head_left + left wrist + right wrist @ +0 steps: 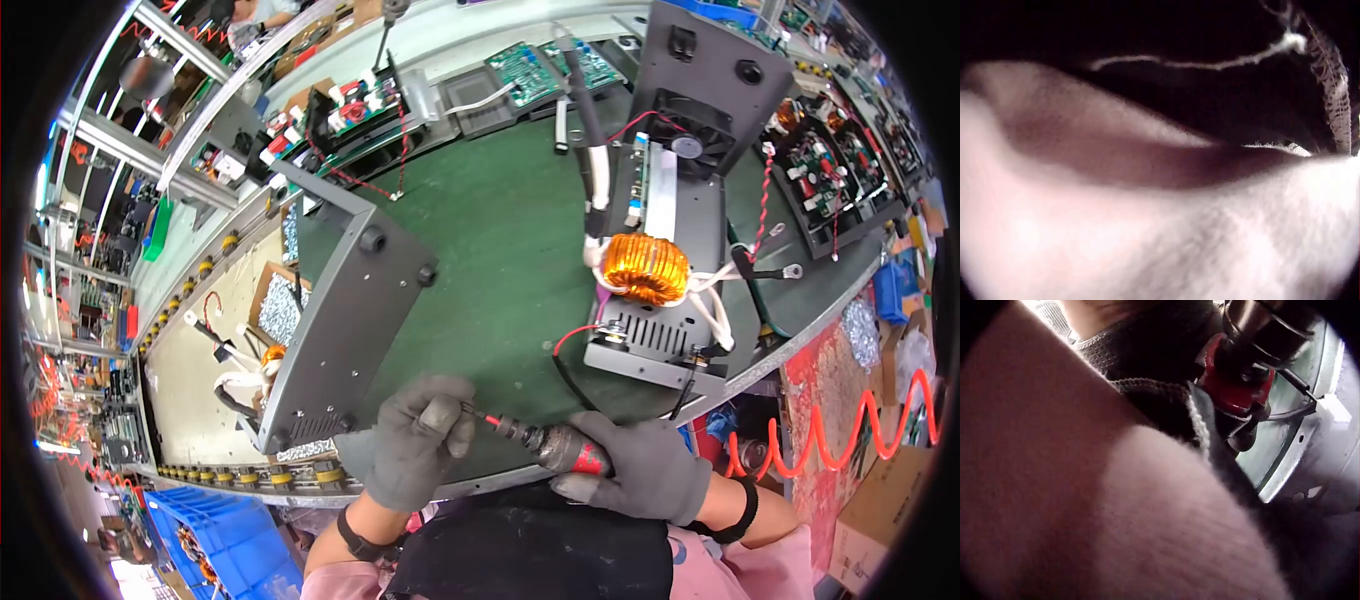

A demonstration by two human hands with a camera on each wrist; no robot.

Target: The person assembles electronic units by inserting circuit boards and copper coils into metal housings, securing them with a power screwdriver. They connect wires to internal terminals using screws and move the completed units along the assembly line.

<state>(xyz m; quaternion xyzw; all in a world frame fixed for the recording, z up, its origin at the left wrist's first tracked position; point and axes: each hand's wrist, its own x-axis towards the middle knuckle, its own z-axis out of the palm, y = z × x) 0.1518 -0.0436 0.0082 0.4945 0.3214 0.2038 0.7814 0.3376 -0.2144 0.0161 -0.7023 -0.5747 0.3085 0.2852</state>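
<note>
My gloved right hand (645, 468) grips a black and red power screwdriver (572, 450), its bit pointing left. At the bit's tip, my gloved left hand (425, 430) has thumb and fingers curled in a pinch; any small part between them is hidden. Beyond the right hand stands an open grey metal chassis (650, 352) with a copper-wound toroid coil (645, 268), white leads and a fan (700, 138) on its upright panel. In the right wrist view the screwdriver's red section (1235, 387) shows past the glove cuff. The left wrist view holds only blurred skin and dark fabric.
A second grey chassis (350, 300) leans at the left, over the roller edge. Circuit boards (525, 75) lie along the back of the green work mat (490, 240). More board assemblies (835, 175) stand far right. A red coiled hose (840, 455) hangs at the right; a blue crate (225, 550) stands lower left.
</note>
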